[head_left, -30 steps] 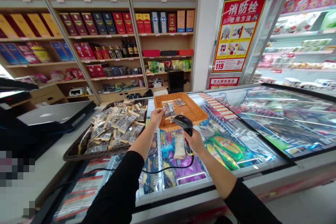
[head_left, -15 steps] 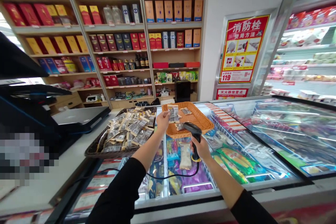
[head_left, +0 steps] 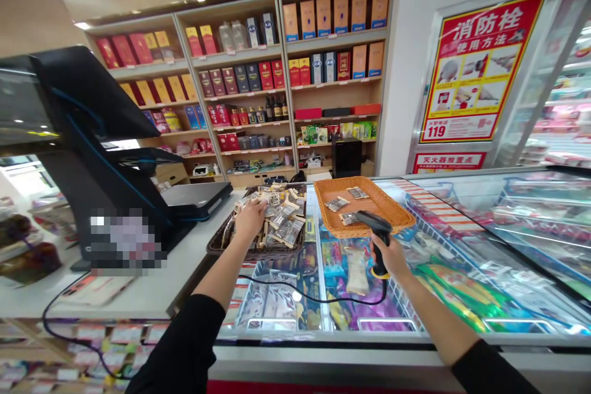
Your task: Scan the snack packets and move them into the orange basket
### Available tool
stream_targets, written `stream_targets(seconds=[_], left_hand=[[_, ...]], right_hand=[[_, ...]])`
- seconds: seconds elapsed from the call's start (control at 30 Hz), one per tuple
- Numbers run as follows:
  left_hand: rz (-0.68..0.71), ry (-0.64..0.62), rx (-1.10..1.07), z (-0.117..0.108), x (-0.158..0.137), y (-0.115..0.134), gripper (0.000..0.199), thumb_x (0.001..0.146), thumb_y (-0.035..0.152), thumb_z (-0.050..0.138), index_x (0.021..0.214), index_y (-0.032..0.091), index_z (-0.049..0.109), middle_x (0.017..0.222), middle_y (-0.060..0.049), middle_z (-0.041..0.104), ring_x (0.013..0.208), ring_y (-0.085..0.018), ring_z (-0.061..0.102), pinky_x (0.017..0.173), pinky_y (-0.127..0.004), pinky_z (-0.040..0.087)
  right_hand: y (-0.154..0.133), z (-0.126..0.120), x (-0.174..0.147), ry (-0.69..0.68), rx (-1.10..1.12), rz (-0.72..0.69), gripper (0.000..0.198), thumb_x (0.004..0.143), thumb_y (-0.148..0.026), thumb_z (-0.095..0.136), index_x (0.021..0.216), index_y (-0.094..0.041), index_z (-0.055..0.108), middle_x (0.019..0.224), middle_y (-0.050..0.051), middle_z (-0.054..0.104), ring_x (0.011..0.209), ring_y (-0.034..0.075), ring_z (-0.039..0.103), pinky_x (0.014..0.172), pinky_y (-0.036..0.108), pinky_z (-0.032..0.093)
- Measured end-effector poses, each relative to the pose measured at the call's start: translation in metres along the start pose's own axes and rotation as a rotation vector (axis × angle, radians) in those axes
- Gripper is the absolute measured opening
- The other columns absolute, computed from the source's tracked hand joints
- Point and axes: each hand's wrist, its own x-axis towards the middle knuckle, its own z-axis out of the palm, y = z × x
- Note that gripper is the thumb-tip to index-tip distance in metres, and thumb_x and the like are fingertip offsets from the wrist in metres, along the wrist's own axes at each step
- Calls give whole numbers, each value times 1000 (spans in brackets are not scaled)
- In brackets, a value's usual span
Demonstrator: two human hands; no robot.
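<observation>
My right hand (head_left: pixel 391 255) is wrapped around the handle of a black barcode scanner (head_left: pixel 376 228). The scanner's head points left, over the near edge of the orange wicker tray (head_left: pixel 392 206). Three small clear packets (head_left: pixel 337 204) lie apart in that tray. To the left, my left hand (head_left: pixel 250 217) is down on the heap of similar packets (head_left: pixel 284 215) in a dark brown wicker basket (head_left: pixel 231 252). Its fingers are bent among the packets, and what they grip, if anything, is hidden.
Basket and tray rest on a glass-topped freezer (head_left: pixel 323 314) with bagged goods inside. The scanner's black cable (head_left: pixel 318 300) loops across the glass. A dark checkout terminal (head_left: pixel 115 148) and a phone (head_left: pixel 96 288) are on the white counter at left. Shelves (head_left: pixel 249 98) of boxes stand behind.
My left hand has moved from above the orange tray, leaving a packet there, to the heap in the brown basket. My right hand still holds the scanner. The view has turned left.
</observation>
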Motion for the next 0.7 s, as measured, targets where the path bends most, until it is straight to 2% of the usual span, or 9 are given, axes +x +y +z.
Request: stream_targets(seconds=[0.13, 0.2, 0.27, 0.4, 0.5, 0.6, 0.7], left_hand=[[31, 113, -24, -8, 9, 27, 38, 88, 19, 42, 118, 25, 65, 135, -9, 54, 128, -28, 45, 108, -51, 29], [108, 155, -129, -9, 15, 52, 37, 86, 19, 45, 116, 24, 66, 132, -8, 56, 124, -26, 48, 107, -45, 33], [198, 113, -253, -2, 21, 83, 33, 85, 20, 48, 110, 23, 69, 127, -8, 59, 118, -24, 53, 103, -39, 39], [328, -99, -473, 41, 36, 150, 26, 76, 14, 56, 94, 22, 74, 105, -8, 69, 104, -24, 61, 96, -35, 44], [298, -224, -651, 86, 49, 191, 18, 67, 11, 64, 77, 21, 75, 86, -9, 72, 90, -28, 65, 89, -37, 46], [219, -315, -771, 124, 63, 219, 7, 64, 14, 68, 62, 20, 70, 74, -9, 70, 84, -28, 65, 86, -37, 45], [172, -379, -817, 147, 74, 232, 15, 62, 19, 72, 52, 20, 61, 57, -6, 62, 73, -26, 63, 79, -36, 46]], right_hand=[[-3, 0, 1, 18, 26, 20, 41, 70, -59, 66, 67, -21, 50, 48, -3, 53, 35, 13, 47, 35, 25, 38], [-5, -1, 6, 9, 20, 10, 42, 70, -59, 66, 66, -21, 50, 47, -3, 53, 34, 13, 47, 35, 25, 38], [-6, -4, 13, 19, 17, -12, 42, 70, -60, 65, 67, -21, 50, 45, -3, 52, 34, 13, 46, 35, 26, 38], [-9, -14, 26, 118, 26, -2, 42, 71, -61, 64, 61, -23, 47, 41, -3, 48, 32, 14, 45, 34, 27, 37], [-11, -16, 28, 163, -3, -2, 42, 71, -60, 63, 59, -24, 46, 41, -2, 48, 32, 15, 45, 34, 28, 37], [-10, -13, 28, 184, -21, -3, 39, 73, -59, 60, 63, -24, 46, 43, -3, 50, 33, 15, 46, 35, 27, 39], [-6, -10, 30, 182, -43, -9, 37, 76, -57, 57, 64, -24, 45, 41, -4, 47, 32, 15, 47, 35, 26, 40]])
